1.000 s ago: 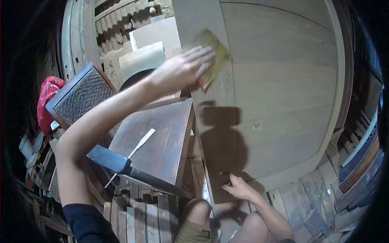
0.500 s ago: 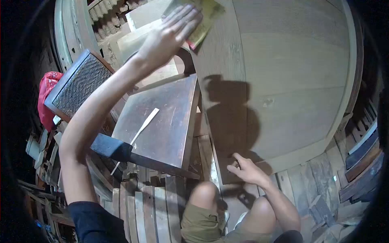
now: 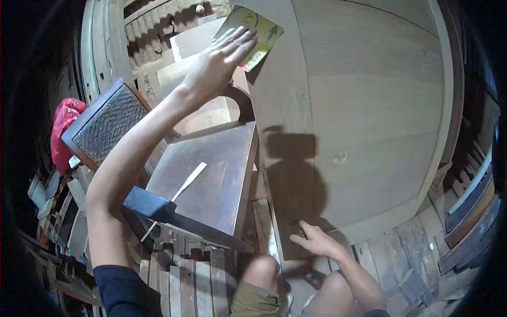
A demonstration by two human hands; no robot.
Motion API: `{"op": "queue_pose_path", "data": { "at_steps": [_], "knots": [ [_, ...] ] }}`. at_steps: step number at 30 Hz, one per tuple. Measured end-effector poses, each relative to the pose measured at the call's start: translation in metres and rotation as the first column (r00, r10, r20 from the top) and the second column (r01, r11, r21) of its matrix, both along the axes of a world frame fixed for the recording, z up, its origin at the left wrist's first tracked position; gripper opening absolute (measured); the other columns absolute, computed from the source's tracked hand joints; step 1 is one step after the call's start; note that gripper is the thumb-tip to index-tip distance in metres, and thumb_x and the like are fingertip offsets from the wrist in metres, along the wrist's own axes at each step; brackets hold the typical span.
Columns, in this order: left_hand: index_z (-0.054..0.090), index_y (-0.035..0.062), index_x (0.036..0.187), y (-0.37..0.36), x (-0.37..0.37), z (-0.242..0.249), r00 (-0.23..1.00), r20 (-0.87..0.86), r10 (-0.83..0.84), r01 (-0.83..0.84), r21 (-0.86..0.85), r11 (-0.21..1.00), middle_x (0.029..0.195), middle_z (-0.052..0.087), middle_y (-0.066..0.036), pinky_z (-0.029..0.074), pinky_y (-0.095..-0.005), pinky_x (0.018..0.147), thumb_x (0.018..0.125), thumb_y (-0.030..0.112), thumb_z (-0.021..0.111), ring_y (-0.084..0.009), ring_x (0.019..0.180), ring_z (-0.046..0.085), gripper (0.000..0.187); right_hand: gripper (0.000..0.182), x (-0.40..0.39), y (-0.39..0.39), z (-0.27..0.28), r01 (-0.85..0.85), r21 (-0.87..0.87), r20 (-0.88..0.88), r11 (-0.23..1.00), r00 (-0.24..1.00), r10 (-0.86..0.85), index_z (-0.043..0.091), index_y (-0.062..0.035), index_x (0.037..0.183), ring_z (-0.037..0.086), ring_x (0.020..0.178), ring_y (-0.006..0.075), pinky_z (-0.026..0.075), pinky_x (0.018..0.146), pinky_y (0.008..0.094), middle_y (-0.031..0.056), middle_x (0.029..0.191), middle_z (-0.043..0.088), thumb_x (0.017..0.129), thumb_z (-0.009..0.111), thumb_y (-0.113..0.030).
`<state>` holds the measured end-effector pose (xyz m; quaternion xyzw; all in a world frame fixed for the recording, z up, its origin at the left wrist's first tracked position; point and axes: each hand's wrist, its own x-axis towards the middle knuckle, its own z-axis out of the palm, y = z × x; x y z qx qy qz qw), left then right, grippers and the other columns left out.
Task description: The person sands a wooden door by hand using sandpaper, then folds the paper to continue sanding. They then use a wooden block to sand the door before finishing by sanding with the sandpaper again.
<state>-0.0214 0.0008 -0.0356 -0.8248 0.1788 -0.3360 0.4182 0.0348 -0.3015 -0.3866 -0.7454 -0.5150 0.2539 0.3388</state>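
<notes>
My left hand (image 3: 222,59) reaches far forward and lies with stretched fingers on a yellow sheet of sandpaper (image 3: 266,33), printed with an arrow and letters. The sheet sits at the far left edge of a large pale wooden panel (image 3: 375,105) and juts past that edge. Close to me, my right hand (image 3: 316,240) is at the panel's near left corner, thumb and forefinger apart, holding nothing. My shadow falls across the panel's left side.
Left of the panel stands a dark wooden chair (image 3: 203,182) with a thin pale stick (image 3: 189,182) across its seat and armrest. Beyond it are a woven-faced panel (image 3: 110,124) and a red cloth (image 3: 66,132). Wooden slats (image 3: 187,285) lie near my knees; curved boards (image 3: 472,216) stand at the right.
The view has tilted so the scene sits lower. My left hand and the sandpaper have shifted slightly forward along the panel's edge. My right hand stays by the near corner.
</notes>
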Motion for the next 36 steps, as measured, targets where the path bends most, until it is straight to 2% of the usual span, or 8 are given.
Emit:
{"op": "queue_pose_path", "data": {
  "at_steps": [4,9,14,19,22,27,30,36],
  "knots": [
    [0.046,0.0052,0.146,-0.018,-0.008,-0.033,0.895,-0.442,-0.070,0.031,-0.094,0.995,0.153,0.044,-0.014,0.031,-0.0386,0.122,0.095,0.011,0.057,-0.0240,0.144,0.038,0.053,0.059,-0.001,-0.002,0.016,-0.069,0.028,-0.161,0.997,0.984,0.073,0.049,0.0048,0.133,0.068,0.079,0.0283,0.053,0.077,0.0405,0.0218,0.088,0.069,0.096,0.064,-0.039],
    [0.041,-0.0014,0.148,-0.016,-0.004,0.023,0.991,0.043,0.123,-0.117,-0.117,0.986,0.158,0.036,-0.016,0.022,-0.0389,0.125,0.076,0.015,0.075,-0.0280,0.148,0.031,0.081,0.055,-0.008,-0.005,0.024,-0.061,0.009,-0.087,0.998,0.994,0.061,0.050,0.0060,0.129,0.071,0.086,0.0335,0.053,0.077,0.0429,0.0231,0.088,0.070,0.097,0.062,-0.038],
    [0.048,0.0038,0.144,-0.008,-0.003,-0.021,0.905,-0.417,-0.085,0.100,0.014,0.995,0.155,0.040,-0.017,0.027,-0.0433,0.123,0.082,0.018,0.072,-0.0305,0.147,0.034,0.068,0.055,-0.007,-0.006,0.036,-0.152,-0.030,-0.127,0.988,0.981,0.147,0.053,0.0070,0.121,0.069,0.085,0.0392,0.051,0.075,0.0455,0.0270,0.086,0.068,0.097,0.061,-0.042],
    [0.055,0.0013,0.138,-0.010,0.005,0.017,0.999,0.017,-0.045,0.045,-0.017,0.999,0.149,0.049,-0.016,0.033,-0.0426,0.121,0.086,0.022,0.070,-0.0294,0.142,0.041,0.058,0.054,-0.005,-0.003,0.027,-0.157,-0.131,0.007,0.979,0.987,0.159,0.054,0.0009,0.125,0.069,0.086,0.0380,0.051,0.078,0.0468,0.0235,0.088,0.069,0.098,0.059,-0.045],
    [0.054,0.0021,0.138,-0.015,0.000,-0.026,0.908,-0.406,-0.104,0.194,0.187,0.963,0.148,0.050,-0.013,0.034,-0.0403,0.121,0.097,0.012,0.055,-0.0238,0.140,0.045,0.042,0.055,-0.008,-0.007,0.032,-0.156,-0.041,-0.147,0.987,0.978,0.149,0.058,0.0033,0.118,0.068,0.088,0.0390,0.050,0.082,0.0491,0.0243,0.089,0.070,0.097,0.058,-0.048],
    [0.045,-0.0007,0.145,-0.005,0.008,0.025,0.999,0.036,0.005,0.001,-0.177,0.984,0.151,0.045,-0.017,0.028,-0.0405,0.123,0.068,0.019,0.084,-0.0285,0.145,0.037,0.089,0.059,-0.002,-0.005,0.023,-0.182,-0.131,-0.014,0.974,0.983,0.182,0.056,0.0037,0.114,0.065,0.087,0.0456,0.049,0.085,0.0494,0.0295,0.089,0.067,0.096,0.057,-0.052],
    [0.041,0.0035,0.149,-0.018,0.008,-0.016,0.921,-0.377,-0.102,0.138,0.070,0.988,0.156,0.041,-0.012,0.024,-0.0387,0.125,0.088,0.011,0.066,-0.0235,0.146,0.035,0.067,0.056,-0.003,-0.005,0.018,-0.156,-0.113,0.045,0.981,0.986,0.162,0.056,0.0039,0.109,0.064,0.086,0.0465,0.049,0.082,0.0498,0.0294,0.087,0.067,0.097,0.058,-0.050],
    [0.039,0.0014,0.150,-0.025,0.009,0.017,0.957,0.073,0.279,-0.285,0.092,0.954,0.156,0.038,-0.018,0.024,-0.0394,0.125,0.073,0.019,0.081,-0.0260,0.147,0.034,0.089,0.056,-0.002,-0.002,0.004,-0.175,-0.093,-0.022,0.980,0.985,0.174,0.057,0.0119,0.103,0.066,0.084,0.0459,0.050,0.075,0.0504,0.0349,0.087,0.064,0.098,0.058,-0.044]
  ]
}}
